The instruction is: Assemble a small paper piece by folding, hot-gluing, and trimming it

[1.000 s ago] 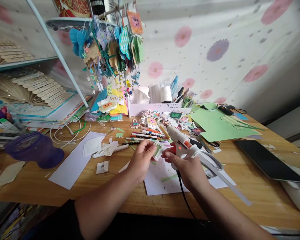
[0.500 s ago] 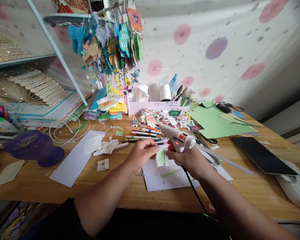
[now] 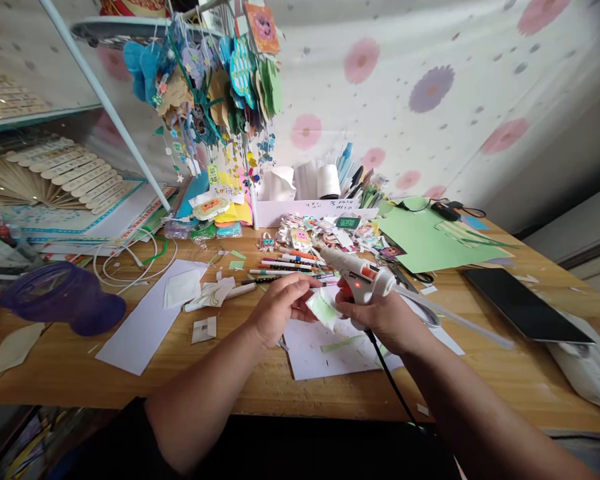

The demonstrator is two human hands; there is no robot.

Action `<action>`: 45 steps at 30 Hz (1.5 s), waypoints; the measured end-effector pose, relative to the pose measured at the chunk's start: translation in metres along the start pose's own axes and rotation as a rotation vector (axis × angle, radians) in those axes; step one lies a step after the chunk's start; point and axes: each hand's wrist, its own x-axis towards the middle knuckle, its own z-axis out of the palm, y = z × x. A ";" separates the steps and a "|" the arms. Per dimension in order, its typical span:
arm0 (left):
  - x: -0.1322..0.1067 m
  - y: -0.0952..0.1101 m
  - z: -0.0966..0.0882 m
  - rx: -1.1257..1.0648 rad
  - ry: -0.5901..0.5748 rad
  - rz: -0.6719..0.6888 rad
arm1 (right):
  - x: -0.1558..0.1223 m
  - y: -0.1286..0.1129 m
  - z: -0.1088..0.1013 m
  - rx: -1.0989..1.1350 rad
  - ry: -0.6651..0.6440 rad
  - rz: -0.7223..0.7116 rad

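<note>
My right hand grips a white hot glue gun with an orange trigger and a lit red lamp, its nozzle pointing up and left. A clear glue stick juts out behind it and a black cord hangs toward me. My left hand pinches a small white and green paper piece, which also touches my right fingers. Both hands hover over a white sheet on the wooden desk.
Coloured pens and paper cut-outs lie behind the hands. Green paper and a black tablet sit at the right. A purple cup, white sheets and a cable are at the left. Paper ornaments hang overhead.
The glue gun dropped lower and tilted flatter. The paper piece turned between my fingers and now lies more slanted. The view shifted slightly upward.
</note>
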 end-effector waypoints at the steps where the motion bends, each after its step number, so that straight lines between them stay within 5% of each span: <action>1: 0.000 0.000 0.001 0.025 -0.005 -0.015 | 0.001 0.000 -0.001 -0.044 -0.039 -0.013; 5: 0.001 -0.003 0.005 0.157 0.030 -0.068 | 0.005 0.003 0.000 -0.148 -0.103 -0.092; 16: 0.003 -0.010 0.005 0.147 0.084 -0.119 | 0.007 -0.002 0.010 -0.252 0.017 -0.164; 24: 0.001 -0.003 0.002 0.100 -0.046 -0.161 | 0.008 0.003 0.008 -0.329 0.084 -0.186; 30: 0.004 -0.009 0.007 0.177 0.097 -0.143 | 0.012 0.000 0.010 -0.327 0.074 -0.219; 38: 0.006 -0.006 0.005 0.080 0.318 0.015 | -0.017 0.006 -0.004 0.071 0.185 0.015; 45: 0.007 -0.009 -0.001 0.162 0.431 0.209 | -0.048 0.021 -0.014 -0.199 0.142 -0.205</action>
